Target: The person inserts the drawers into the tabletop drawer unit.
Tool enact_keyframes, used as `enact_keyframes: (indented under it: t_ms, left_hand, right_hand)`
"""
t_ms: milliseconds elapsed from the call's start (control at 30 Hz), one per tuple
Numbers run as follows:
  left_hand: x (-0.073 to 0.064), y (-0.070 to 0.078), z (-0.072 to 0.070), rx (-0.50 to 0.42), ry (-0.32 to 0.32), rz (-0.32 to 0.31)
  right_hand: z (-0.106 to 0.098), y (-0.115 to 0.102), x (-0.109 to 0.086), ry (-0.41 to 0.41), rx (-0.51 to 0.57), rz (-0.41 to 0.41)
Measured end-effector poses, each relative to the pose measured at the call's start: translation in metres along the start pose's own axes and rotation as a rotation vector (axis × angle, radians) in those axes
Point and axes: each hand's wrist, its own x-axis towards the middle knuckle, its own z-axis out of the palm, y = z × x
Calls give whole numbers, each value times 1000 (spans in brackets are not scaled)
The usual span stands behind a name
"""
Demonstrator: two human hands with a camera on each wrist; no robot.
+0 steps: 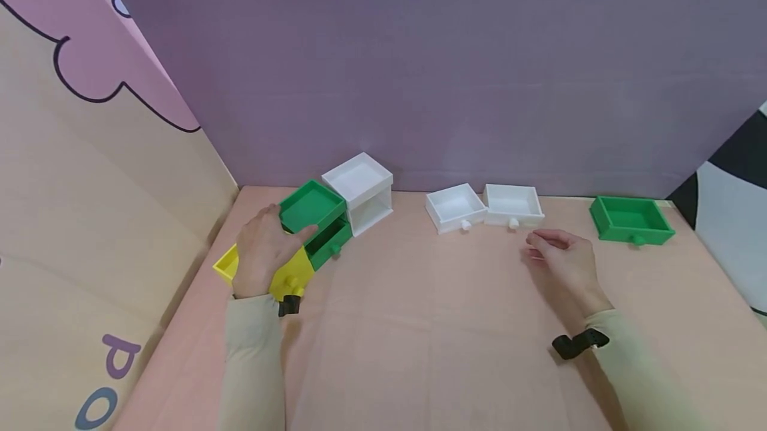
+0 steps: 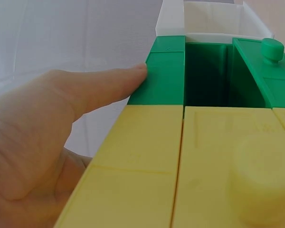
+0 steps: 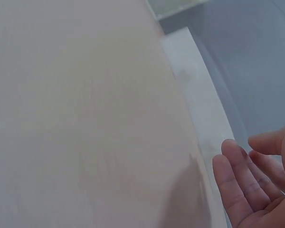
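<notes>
My left hand [image 1: 263, 248] reaches over a row of small box cabinets and grips the green cabinet [image 1: 313, 206] from above, with its fingertips at the far left edge. In the left wrist view the thumb lies on the green top. A green drawer [image 2: 275, 85] with a round knob stands partly out of that cabinet. The yellow cabinet [image 2: 123, 161] lies partly under the hand, its yellow drawer [image 2: 213, 156] flush in front. My right hand [image 1: 563, 261] hovers above the table with loosely bent fingers and holds nothing; its nearest thing is a white drawer [image 1: 512, 204].
A white cabinet [image 1: 358, 181] with an empty front adjoins the green one. Another white drawer [image 1: 455, 206] sits at the table's back, and a loose green drawer [image 1: 634, 219] lies to the far right. Purple [image 1: 449, 71] and cream [image 1: 108, 191] walls bound the pink table [image 1: 419, 351].
</notes>
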Motion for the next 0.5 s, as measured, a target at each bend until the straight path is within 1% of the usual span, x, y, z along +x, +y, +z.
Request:
enact_keyframes:
  t_ms: [100, 200, 267, 367, 500]
  left_hand:
    - [0, -1, -1, 1, 4, -1]
    - [0, -2, -2, 1, 9, -4]
    - [0, -1, -2, 3, 8, 1]
    - [1, 0, -1, 3, 3, 6]
    - [1, 0, -1, 3, 3, 1]
  right_hand:
    - [-13, 6, 6, 19, -1, 3]
    - [-27, 13, 13, 30, 27, 33]
    - [-39, 17, 16, 43, 81, 59]
    - [-58, 23, 19, 64, 208, 101]
    - [-79, 27, 23, 86, 340, 144]
